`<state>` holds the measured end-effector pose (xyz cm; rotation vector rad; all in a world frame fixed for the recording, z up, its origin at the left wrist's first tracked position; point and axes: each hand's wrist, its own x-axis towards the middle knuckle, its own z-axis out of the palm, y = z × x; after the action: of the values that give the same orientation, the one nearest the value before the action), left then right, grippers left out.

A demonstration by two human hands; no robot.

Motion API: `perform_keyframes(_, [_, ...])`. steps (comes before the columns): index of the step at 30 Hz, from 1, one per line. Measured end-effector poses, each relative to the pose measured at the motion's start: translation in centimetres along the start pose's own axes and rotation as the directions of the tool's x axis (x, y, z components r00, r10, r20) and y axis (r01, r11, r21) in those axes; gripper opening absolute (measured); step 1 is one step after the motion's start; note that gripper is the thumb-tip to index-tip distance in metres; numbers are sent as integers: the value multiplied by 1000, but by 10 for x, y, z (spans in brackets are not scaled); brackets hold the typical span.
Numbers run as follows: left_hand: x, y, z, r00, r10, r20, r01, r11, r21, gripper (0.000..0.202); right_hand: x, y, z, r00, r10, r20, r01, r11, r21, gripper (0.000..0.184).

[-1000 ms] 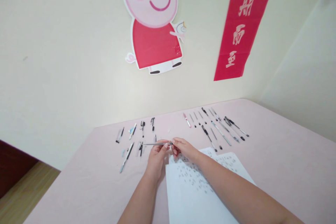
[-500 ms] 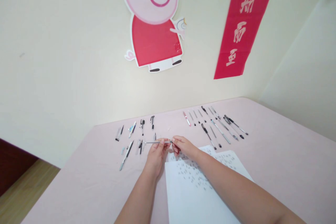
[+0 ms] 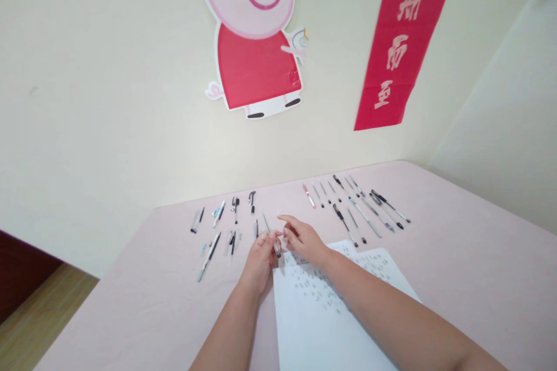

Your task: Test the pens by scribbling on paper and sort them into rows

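My left hand [image 3: 260,255] is closed, pinching a thin grey pen refill [image 3: 277,249] between thumb and fingers. The refill slants, its slim end up and away from me and its dark end low on the right. Just to the right, my right hand [image 3: 304,239] has its index finger stretched out and its thumb apart from it, with nothing visible in the fingers. Its lower fingers are partly hidden. Under my right wrist lie white paper sheets [image 3: 317,324] with handwriting. A small dark pen part [image 3: 256,228] lies just beyond my left hand.
On the pink tabletop [image 3: 143,301], several disassembled pens lie at left, among them a black-and-grey pen [image 3: 209,256]. Several refills and pens, including a light-blue pen [image 3: 365,217], lie at right. A wall [image 3: 130,127] stands behind the table.
My right hand has let go of the refill's dark end and opened. In my left hand the refill has turned from level to slanting, its dark end now lower.
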<state>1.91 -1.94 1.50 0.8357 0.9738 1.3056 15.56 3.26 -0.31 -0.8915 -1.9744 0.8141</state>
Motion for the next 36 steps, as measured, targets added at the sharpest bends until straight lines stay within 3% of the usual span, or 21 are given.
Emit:
perform_keyframes(5, [-3,-3,1,998,54,11,-55,978,201,36,-2,-3,0,982,-168,87,180,971,-155,55])
perform_keyframes(11, [-2,-2,0,992,110,55,-122,942,314,35,-2,-3,-3,975,-189,120,212,952,-220,54])
perform_keyframes(15, [-1,-3,-2,991,118,64,-132,933,335,35,-2,-4,-2,983,-164,83,179,955,-237,47])
perform_keyframes(18, [0,-7,-5,995,87,58,-100,954,282,42,0,-2,-1,995,-104,-13,98,969,-225,32])
perform_keyframes(22, [4,-12,-10,994,63,86,-87,948,307,46,1,-4,-6,991,0,-135,-10,998,-68,23])
perform_keyframes(25, [7,-15,-12,980,126,157,-188,848,495,35,-1,-15,-16,984,94,-151,-86,995,57,29])
perform_keyframes(29, [9,-16,-13,942,192,275,-332,634,698,19,-18,-31,-31,965,234,-121,-219,968,120,43])
perform_keyframes(32, [8,-16,-13,906,235,351,-422,521,742,15,-42,-37,-34,920,391,-28,-367,885,286,47])
perform_keyframes(36, [7,-14,-12,844,280,457,-536,439,721,14,-74,-39,-27,884,456,103,-461,815,350,30])
